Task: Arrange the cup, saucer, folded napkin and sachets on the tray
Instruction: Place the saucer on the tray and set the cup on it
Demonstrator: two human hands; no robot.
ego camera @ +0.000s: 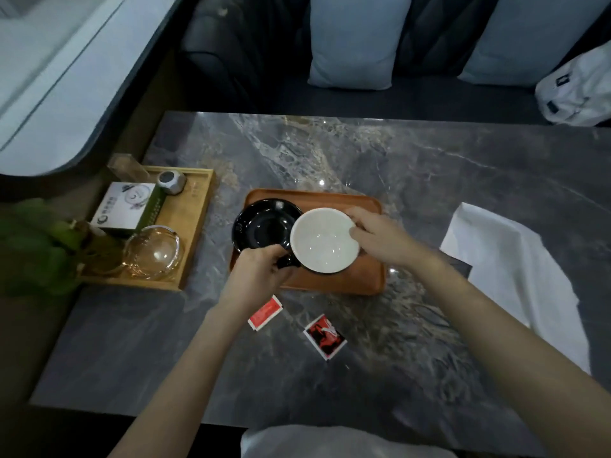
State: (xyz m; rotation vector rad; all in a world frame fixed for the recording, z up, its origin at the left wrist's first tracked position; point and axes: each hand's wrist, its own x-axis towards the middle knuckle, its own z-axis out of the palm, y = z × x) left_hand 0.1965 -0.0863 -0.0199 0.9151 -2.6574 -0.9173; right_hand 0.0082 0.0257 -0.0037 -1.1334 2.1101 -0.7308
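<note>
Cup (324,240), white inside and dark outside: likely rigid, glazed, breakable, best taken by handle and rim; held over the tray (370,276), right of the black saucer (264,226), left hand (256,276) curled at its handle, right hand (380,238) pinching the rim. Unplaced: two sachets (265,313) near the tray's front edge, white napkin (515,269) well right. A bamboo tray (195,209) with a glass bowl (152,252) lies left, clear of the work.

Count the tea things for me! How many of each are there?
Cup: 1
Saucer: 1
Sachets: 2, one red, one red and black
White napkin: 1
Orange tray: 1
Total: 6
</note>
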